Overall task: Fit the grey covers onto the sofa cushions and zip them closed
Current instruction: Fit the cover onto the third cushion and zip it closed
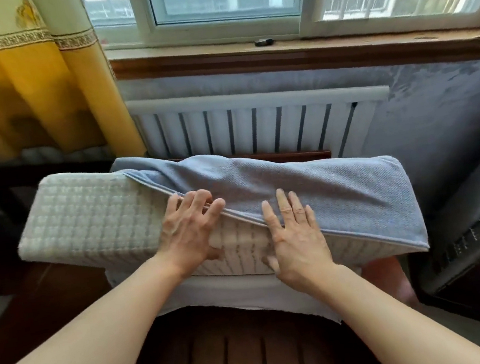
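A long white quilted cushion lies crosswise on a dark wooden seat. A grey cover is pulled over its right half; the left half is bare. The cover's open edge runs diagonally from the upper left down to the right front corner. My left hand rests on the cushion at that edge, with its fingertips curled over the cover's rim. My right hand lies flat, fingers spread, partly on the cover and partly on the cushion's front face. I cannot tell whether either hand truly grips the fabric.
A white radiator stands behind the cushion under a wooden windowsill. Yellow curtains hang at the left. A slatted wooden seat lies below, and another grey cushion with a zip leans at the right.
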